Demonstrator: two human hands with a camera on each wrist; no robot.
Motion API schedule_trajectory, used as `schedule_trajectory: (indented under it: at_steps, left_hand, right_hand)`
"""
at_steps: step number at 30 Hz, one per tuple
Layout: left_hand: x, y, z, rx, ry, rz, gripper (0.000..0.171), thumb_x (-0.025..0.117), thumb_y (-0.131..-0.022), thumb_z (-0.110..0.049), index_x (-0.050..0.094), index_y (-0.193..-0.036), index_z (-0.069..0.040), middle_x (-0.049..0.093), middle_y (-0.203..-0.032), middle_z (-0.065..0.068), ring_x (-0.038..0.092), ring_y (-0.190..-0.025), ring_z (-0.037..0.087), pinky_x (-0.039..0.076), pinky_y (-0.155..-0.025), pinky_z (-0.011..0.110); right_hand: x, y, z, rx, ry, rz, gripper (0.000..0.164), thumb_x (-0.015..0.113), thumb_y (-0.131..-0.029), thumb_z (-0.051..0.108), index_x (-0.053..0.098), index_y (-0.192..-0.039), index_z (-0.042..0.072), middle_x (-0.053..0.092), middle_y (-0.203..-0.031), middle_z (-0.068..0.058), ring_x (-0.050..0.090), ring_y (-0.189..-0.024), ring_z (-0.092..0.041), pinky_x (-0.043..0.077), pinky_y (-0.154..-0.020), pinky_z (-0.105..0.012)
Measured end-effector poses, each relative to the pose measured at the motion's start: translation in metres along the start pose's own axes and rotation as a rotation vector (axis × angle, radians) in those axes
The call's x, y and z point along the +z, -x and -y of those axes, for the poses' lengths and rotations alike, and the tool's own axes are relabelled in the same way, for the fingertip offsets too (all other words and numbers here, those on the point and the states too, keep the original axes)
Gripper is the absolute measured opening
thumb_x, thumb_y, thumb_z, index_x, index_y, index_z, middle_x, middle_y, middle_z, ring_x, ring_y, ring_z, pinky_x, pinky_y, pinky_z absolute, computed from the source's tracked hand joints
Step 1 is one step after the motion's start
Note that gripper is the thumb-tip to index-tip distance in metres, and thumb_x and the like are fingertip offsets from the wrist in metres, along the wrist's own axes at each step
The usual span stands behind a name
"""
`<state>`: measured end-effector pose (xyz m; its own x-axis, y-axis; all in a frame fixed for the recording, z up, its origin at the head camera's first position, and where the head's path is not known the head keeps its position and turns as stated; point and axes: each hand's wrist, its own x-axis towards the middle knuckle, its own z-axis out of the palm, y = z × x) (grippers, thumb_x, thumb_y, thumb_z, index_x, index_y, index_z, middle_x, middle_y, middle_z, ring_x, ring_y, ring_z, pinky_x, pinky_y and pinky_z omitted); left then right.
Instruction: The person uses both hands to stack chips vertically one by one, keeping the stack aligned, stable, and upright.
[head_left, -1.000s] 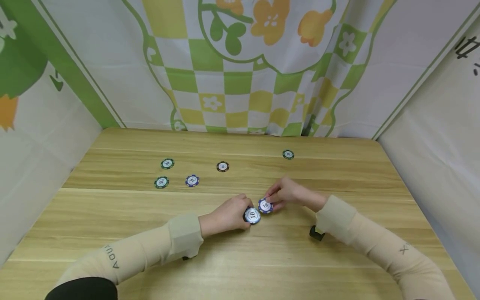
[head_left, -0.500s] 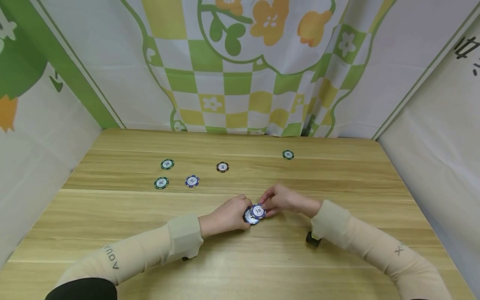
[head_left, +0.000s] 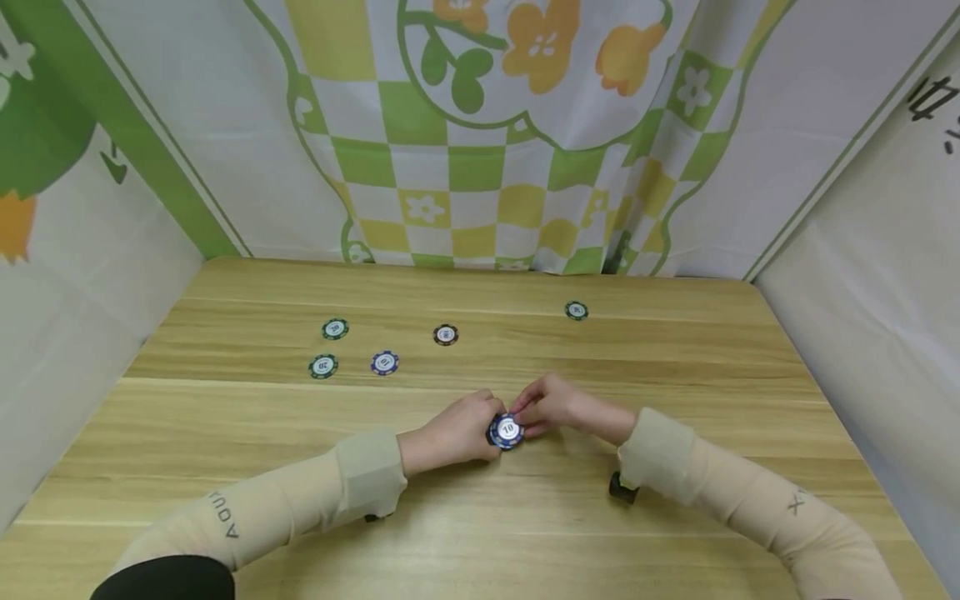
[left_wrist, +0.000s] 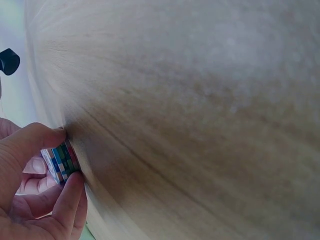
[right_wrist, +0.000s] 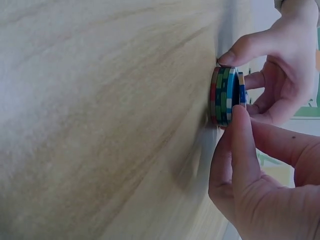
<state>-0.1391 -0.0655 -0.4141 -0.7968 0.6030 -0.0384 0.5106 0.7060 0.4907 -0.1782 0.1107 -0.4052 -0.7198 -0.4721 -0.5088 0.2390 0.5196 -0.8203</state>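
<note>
A short stack of poker chips (right_wrist: 222, 95) rests on the wooden table, with red, green and blue edges showing in the right wrist view. My left hand (head_left: 463, 427) holds this stack between thumb and fingers from its left side. At its top, a blue poker chip (head_left: 507, 428) marked 10 is pinched by my right hand (head_left: 553, 406). In the right wrist view that chip sits slightly tilted, with a narrow gap between it and the chips below. Seen from the left wrist, the left thumb and fingers (left_wrist: 72, 200) press the stack's rim.
Farther back on the table (head_left: 225, 467) lie two green chips (head_left: 323, 366) at the left, a blue chip (head_left: 385, 362) beside them, a dark chip (head_left: 446, 334) near the middle and another green chip (head_left: 577, 310) to the right. A patterned curtain (head_left: 480, 167) hangs behind.
My right hand has moved left with the blue poker chip, from beside the stack to over its top. The left hand has kept its place around the stack.
</note>
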Motion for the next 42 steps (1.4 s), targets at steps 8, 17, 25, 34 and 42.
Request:
schedule_trajectory:
  at_steps: [8, 17, 25, 34, 42]
  left_hand:
    - [0.001, 0.0, 0.001, 0.009, -0.01, -0.006, 0.035, 0.076, -0.062, -0.011, 0.06, -0.091, -0.002, 0.051, -0.084, 0.002, 0.05, -0.073, 0.012, 0.046, -0.066, 0.023]
    - [0.0, 0.0, 0.002, 0.005, -0.004, -0.002, 0.035, 0.076, -0.062, -0.011, 0.06, -0.092, -0.002, 0.052, -0.085, 0.002, 0.051, -0.074, 0.013, 0.046, -0.067, 0.023]
    - [0.001, -0.001, 0.002, 0.003, -0.004, -0.004, 0.034, 0.076, -0.062, -0.011, 0.06, -0.09, -0.003, 0.051, -0.084, 0.002, 0.051, -0.074, 0.013, 0.046, -0.068, 0.024]
    - [0.002, -0.001, 0.002, -0.014, -0.007, 0.008, 0.034, 0.077, -0.062, -0.012, 0.059, -0.09, -0.003, 0.051, -0.085, 0.002, 0.052, -0.076, 0.014, 0.047, -0.07, 0.026]
    - [0.002, -0.002, 0.002, -0.01, -0.011, 0.009, 0.035, 0.077, -0.064, -0.012, 0.059, -0.092, -0.002, 0.052, -0.087, 0.003, 0.053, -0.077, 0.015, 0.047, -0.071, 0.026]
  right_hand:
    - [0.005, 0.003, 0.002, -0.025, 0.041, -0.028, 0.016, 0.06, -0.082, -0.005, 0.06, -0.097, -0.012, 0.062, -0.086, -0.014, 0.06, -0.066, -0.011, 0.053, -0.064, -0.026]
    - [0.008, 0.001, 0.001, -0.02, 0.053, -0.04, 0.015, 0.06, -0.082, -0.005, 0.06, -0.096, -0.011, 0.062, -0.087, -0.014, 0.06, -0.069, -0.012, 0.053, -0.065, -0.025]
    - [0.005, 0.0, 0.004, -0.091, 0.206, -0.052, 0.012, 0.06, -0.084, 0.0, 0.062, -0.093, -0.008, 0.063, -0.081, -0.01, 0.059, -0.066, -0.01, 0.053, -0.062, -0.025]
    - [-0.011, 0.001, 0.011, -0.293, 0.562, -0.113, 0.011, 0.061, -0.084, 0.008, 0.066, -0.091, 0.001, 0.065, -0.079, -0.005, 0.055, -0.063, -0.01, 0.046, -0.058, -0.022]
    - [-0.025, -0.004, 0.01, -0.396, 0.735, -0.232, 0.015, 0.061, -0.086, 0.01, 0.065, -0.096, 0.0, 0.065, -0.084, -0.006, 0.058, -0.073, -0.013, 0.048, -0.065, -0.024]
